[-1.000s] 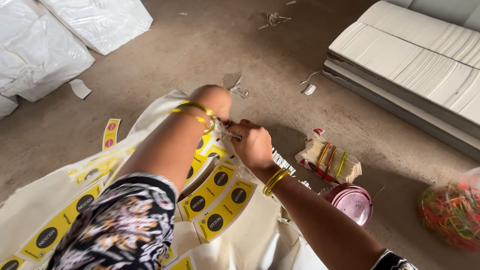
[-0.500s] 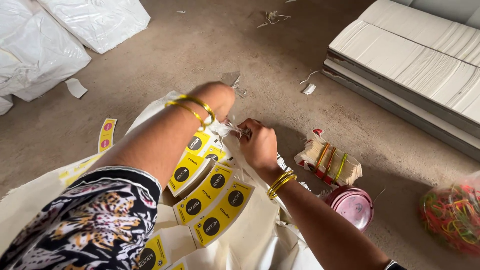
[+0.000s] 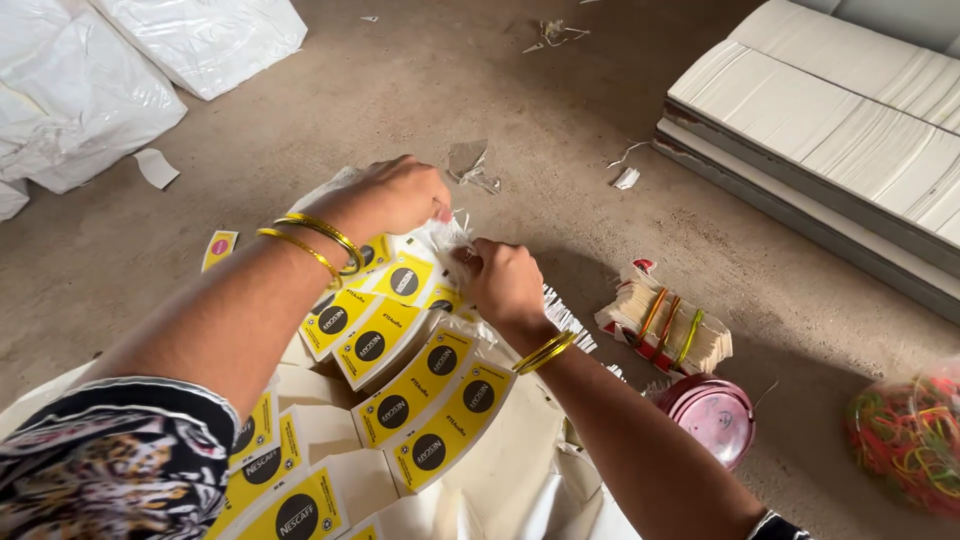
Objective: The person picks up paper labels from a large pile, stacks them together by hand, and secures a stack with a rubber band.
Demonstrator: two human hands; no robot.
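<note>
Both hands are closed in a pinch on a thin white strip of waste paper [image 3: 447,238]: the left hand [image 3: 395,195] at ten o'clock, the right hand [image 3: 505,283] at four o'clock of it. The strip lies at the top edge of the yellow label sheets [image 3: 420,385], which are spread on the floor [image 3: 480,90]. A banded paper bundle [image 3: 668,325] is seen at three o'clock. If the pull is too strong, a label could probably be torn with the strip.

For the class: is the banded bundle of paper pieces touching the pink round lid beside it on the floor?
Apart. The head view shows a strip of bare floor between the banded bundle and the pink round lid nearer the camera.
</note>
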